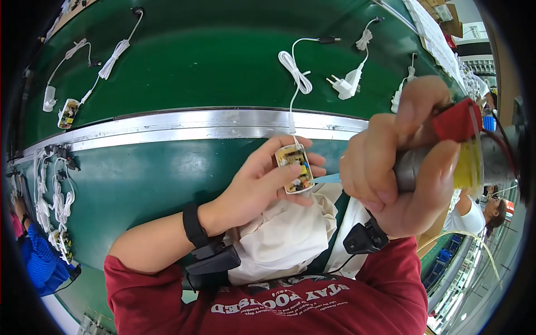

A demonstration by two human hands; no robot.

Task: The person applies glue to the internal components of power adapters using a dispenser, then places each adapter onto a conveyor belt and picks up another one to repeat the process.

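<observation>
My left hand (251,178) grips a small opened power adapter (294,167); its white shell shows a circuit board, and the thumb lies across the board. A white cord runs from the adapter's far end to a bundled loop on the green surface. My right hand (379,162) is wrapped round a grey cylindrical tool (409,167) with a red block-like part (456,120) and a yellow band. From beneath those fingers a light blue pointed tip (328,178) reaches to the adapter's near right side. Whether it touches the board I cannot tell.
A metal rail (195,125) crosses the green bench. Beyond it lie a white plug adapter (347,84) and another opened adapter (68,113), with bundled cords. Several corded adapters (58,195) hang together at the left. White cloth (285,240) covers my lap. Co-workers sit at both sides.
</observation>
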